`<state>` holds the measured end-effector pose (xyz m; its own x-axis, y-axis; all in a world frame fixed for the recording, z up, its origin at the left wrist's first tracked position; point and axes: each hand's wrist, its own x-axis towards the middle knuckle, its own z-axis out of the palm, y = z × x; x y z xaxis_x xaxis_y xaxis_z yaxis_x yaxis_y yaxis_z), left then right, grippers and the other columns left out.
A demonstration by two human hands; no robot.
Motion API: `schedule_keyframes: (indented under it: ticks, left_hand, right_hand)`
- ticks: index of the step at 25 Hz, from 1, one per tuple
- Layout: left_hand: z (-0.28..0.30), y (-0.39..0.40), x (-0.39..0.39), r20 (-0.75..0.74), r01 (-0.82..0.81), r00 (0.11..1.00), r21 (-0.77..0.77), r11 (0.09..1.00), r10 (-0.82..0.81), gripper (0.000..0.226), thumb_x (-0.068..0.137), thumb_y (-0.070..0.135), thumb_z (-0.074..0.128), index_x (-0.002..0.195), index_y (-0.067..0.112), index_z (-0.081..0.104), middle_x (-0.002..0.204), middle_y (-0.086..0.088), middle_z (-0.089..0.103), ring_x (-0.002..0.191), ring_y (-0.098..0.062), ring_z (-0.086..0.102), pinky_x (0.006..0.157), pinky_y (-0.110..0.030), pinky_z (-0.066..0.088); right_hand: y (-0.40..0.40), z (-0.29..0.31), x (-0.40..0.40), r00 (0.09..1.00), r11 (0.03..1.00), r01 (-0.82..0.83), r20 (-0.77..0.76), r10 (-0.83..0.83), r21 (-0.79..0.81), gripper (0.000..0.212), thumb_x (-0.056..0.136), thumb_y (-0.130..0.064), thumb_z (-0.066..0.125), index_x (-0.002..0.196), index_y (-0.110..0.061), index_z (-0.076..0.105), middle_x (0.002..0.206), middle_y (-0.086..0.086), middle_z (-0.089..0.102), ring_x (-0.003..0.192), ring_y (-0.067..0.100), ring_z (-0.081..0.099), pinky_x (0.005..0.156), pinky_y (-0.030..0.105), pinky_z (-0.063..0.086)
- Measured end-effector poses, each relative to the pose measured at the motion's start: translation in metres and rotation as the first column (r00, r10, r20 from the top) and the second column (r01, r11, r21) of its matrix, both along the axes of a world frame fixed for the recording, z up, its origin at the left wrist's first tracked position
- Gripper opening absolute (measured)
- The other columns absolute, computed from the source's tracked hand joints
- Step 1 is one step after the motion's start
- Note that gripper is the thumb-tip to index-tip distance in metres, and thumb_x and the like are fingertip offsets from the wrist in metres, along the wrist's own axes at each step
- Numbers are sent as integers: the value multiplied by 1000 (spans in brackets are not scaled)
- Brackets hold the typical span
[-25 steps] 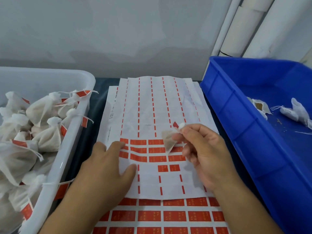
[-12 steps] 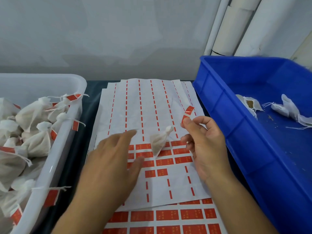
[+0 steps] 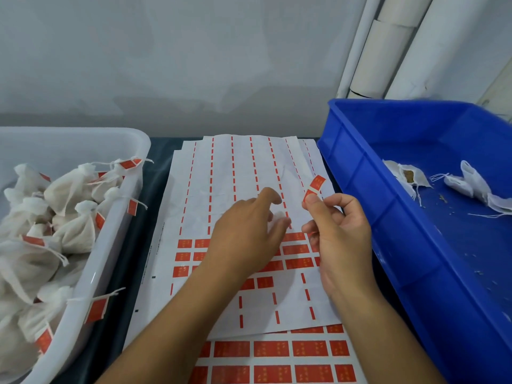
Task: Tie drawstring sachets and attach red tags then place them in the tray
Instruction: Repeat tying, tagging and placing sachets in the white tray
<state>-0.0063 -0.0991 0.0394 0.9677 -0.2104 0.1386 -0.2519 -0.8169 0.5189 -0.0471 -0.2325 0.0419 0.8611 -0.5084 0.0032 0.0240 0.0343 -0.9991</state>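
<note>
Your right hand (image 3: 339, 231) pinches a small red rectangular sticker tag (image 3: 314, 187) at its fingertips, lifted off the white backing sheet of red tags (image 3: 243, 173) so the adhesive stays free. Your left hand (image 3: 246, 236) hovers over the sheet, fingers loosely spread, holding nothing visible. Any sachet beneath it is hidden; tied white fabric sachets (image 3: 72, 231), red-tagged, fill the white plastic tray (image 3: 122, 217) at left.

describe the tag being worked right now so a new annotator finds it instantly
Start at the blue bin on the right, then go left to the sticker sheet beside it. Above the sheet's right edge, the right hand pinches one red tag at its fingertips. Unlike the tags flat on the sheet, it is peeled off, bent, and lifted.
</note>
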Motion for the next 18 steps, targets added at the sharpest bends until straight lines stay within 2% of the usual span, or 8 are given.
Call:
schedule_keyframes:
  ticks: [4,6,9,12,14,18]
  left_hand:
    - [-3,0,-2,6,82,997,-162,983,-82,13,99,38,56,107,46,50,110,17,66,87,-6,62,74,-13,49]
    - [-1,5,-8,-14,99,994,-258,961,-106,15,100,33,54,103,48,55,108,25,63,93,-1,61,78,-9,49]
    - [2,19,-17,-94,57,990,-399,915,-103,20,100,32,55,102,50,64,102,37,61,98,10,61,69,-3,50]
    - [4,37,-23,-153,5,983,-523,853,-100,21,98,29,61,101,46,71,101,38,66,101,20,56,60,3,43]
    - [4,45,-28,-190,-32,976,-601,799,-104,19,96,28,66,98,45,74,102,38,67,100,18,59,60,2,44]
    - [0,52,-36,-228,-114,969,-749,653,-91,13,93,31,69,95,42,76,102,26,73,97,6,68,65,-1,47]
  right_hand:
    - [-2,-1,1,1000,1000,-9,21,8,8,24,91,-42,75,105,-28,61,78,-7,75,60,8,69,58,15,54]
    - [-3,-1,1,999,999,-25,22,24,22,23,91,-42,75,104,-30,61,78,-6,75,60,8,69,58,15,54]
    - [-3,0,1,998,998,-63,20,63,22,20,90,-42,76,102,-34,62,82,-7,77,60,8,69,58,16,54]
    - [-3,1,-1,993,993,-114,19,115,-27,14,91,-41,75,100,-37,65,89,-8,77,66,11,72,61,19,57]
    - [-1,3,-4,987,985,-162,8,163,-58,9,92,-42,73,97,-42,66,92,-9,77,71,14,74,64,22,59]
    - [6,4,-7,975,967,-221,4,224,-127,5,95,-41,68,94,-46,67,91,-11,75,72,12,72,62,16,56]
